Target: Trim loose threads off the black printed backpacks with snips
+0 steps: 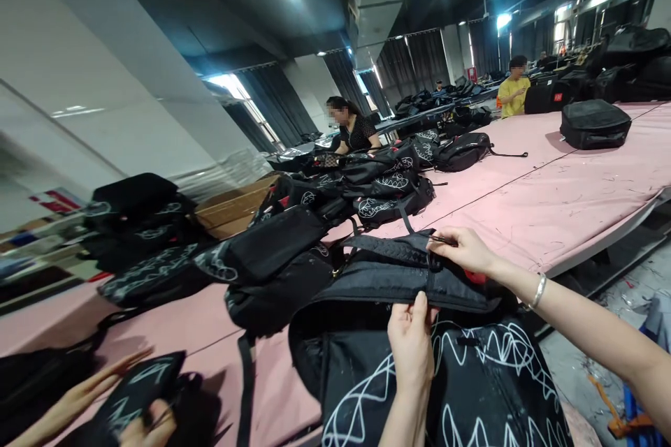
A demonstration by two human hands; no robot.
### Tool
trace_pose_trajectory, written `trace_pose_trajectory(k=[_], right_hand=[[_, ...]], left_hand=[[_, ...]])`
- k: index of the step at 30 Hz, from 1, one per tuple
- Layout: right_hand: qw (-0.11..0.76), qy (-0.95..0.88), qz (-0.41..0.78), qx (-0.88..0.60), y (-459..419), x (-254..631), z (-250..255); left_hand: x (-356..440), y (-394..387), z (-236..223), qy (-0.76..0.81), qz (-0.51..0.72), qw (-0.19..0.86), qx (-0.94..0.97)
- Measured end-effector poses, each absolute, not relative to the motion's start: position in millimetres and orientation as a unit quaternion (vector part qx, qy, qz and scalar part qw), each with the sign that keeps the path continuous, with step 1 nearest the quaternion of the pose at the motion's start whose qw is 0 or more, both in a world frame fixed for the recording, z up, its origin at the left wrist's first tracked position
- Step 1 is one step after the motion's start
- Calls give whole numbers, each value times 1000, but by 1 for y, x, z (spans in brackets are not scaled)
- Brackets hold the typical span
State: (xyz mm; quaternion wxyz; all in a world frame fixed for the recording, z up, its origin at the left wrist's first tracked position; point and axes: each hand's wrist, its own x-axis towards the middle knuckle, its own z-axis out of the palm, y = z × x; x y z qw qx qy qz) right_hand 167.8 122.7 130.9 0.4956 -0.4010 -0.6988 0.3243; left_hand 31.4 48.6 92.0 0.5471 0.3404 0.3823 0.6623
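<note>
A black backpack (472,377) with white line drawings lies in front of me at the edge of a pink table (550,202). My left hand (412,342) is closed, its thumb pressed on the lower edge of the backpack's padded black panel (398,279). Above it, my right hand (464,251), with a silver bracelet on the wrist, pinches the panel's upper strap; a thin dark thing sticks out of the fingers and I cannot make it out. Something small and red (476,278) shows under that hand.
A heap of similar black backpacks (377,188) runs along the table's left side, beside cardboard boxes (235,206). Another person's hands (105,398) hold a black patterned piece at bottom left. Two seated workers (354,127) are farther back. A black case (595,123) lies far right.
</note>
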Motion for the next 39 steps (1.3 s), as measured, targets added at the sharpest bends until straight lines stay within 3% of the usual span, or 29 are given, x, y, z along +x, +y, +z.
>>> trace_pose_trajectory(k=[5, 9, 13, 19, 28, 39], right_hand=[[472, -732, 283, -402, 105, 182, 122], [456, -742, 115, -477, 73, 197, 115], [466, -765, -36, -443, 45, 204, 112], [411, -777, -237, -415, 32, 203, 113], [367, -796, -279, -393, 29, 203, 118], [360, -814, -210, -405, 29, 203, 126]], left_hand=[[30, 32, 94, 365, 667, 570, 312], [28, 23, 97, 364, 680, 550, 321], [30, 18, 97, 375, 682, 531, 334], [34, 15, 92, 386, 678, 519, 350], [34, 13, 88, 386, 670, 511, 374], [35, 12, 88, 389, 669, 513, 372]])
